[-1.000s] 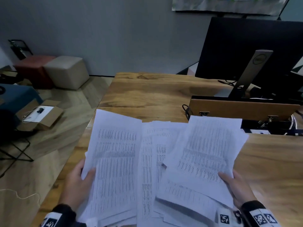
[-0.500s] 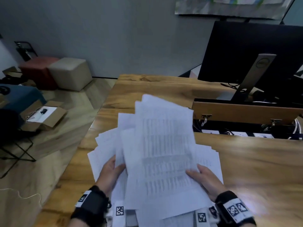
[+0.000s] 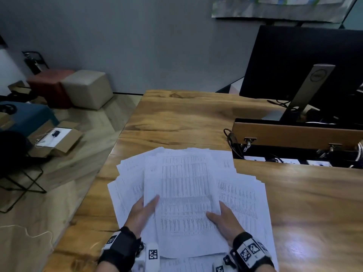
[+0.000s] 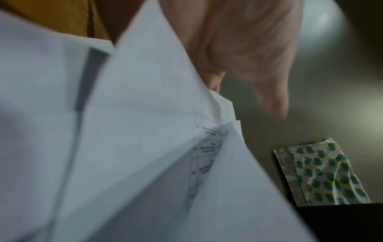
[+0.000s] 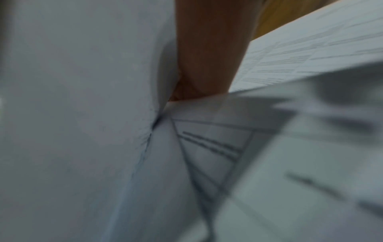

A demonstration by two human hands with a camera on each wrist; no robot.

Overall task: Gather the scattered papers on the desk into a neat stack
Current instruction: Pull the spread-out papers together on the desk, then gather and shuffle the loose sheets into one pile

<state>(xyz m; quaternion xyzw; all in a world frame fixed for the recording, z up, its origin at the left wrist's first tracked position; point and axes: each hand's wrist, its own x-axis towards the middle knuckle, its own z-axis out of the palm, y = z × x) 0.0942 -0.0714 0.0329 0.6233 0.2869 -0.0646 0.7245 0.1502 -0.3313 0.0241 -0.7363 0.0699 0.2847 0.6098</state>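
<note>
Both hands [image 3: 182, 214] pinch the papers [image 3: 184, 185], long axis pointing away across desk [image 3: 176, 118].

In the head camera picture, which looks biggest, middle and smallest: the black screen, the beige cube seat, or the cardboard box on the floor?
1. Black screen, biggest by far.
2. Beige cube seat.
3. Cardboard box, about the same; too close to rank surely.

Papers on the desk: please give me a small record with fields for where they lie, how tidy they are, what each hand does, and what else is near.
papers: white printed sheets, overlapping near the desk's front edge
tidiness: fanned out, edges not aligned
desk: wooden top
left hand: grips the pile's left side, thumb on top
right hand: grips the right side, thumb on top
nearby: dark monitor at the back right
</note>
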